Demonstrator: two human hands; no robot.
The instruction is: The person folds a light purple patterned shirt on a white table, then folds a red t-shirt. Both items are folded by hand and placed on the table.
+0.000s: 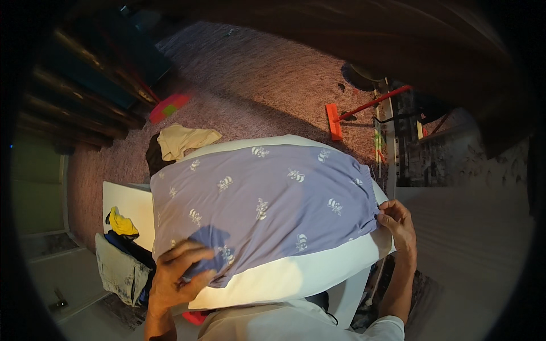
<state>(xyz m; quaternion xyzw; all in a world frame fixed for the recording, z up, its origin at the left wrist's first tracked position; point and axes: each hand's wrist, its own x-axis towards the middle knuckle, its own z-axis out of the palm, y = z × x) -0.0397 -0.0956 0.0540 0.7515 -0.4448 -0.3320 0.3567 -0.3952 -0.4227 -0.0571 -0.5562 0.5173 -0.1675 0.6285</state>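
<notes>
A lavender printed garment (273,192) lies spread across a white-covered surface (273,277) in front of me. Pale cartoon figures with striped bodies are scattered over its cloth, and its right end is gathered like an elastic edge. At that gathered end, my right hand (397,221) pinches the fabric between thumb and fingers. My left hand (181,273) is at the near left corner of the garment, its fingers curved and thumb apart, with nothing seen between them. Its shadow falls on the cloth, and I cannot tell whether the fingertips touch it. Some creases run from the near left corner.
Beyond the surface, a beige cloth (185,140) lies over something dark. To the left are folded light jeans (121,268) and a yellow cloth (123,222). A red squeegee-like tool (335,122) and a pink dustpan-like object (168,107) are on the reddish carpet (256,85).
</notes>
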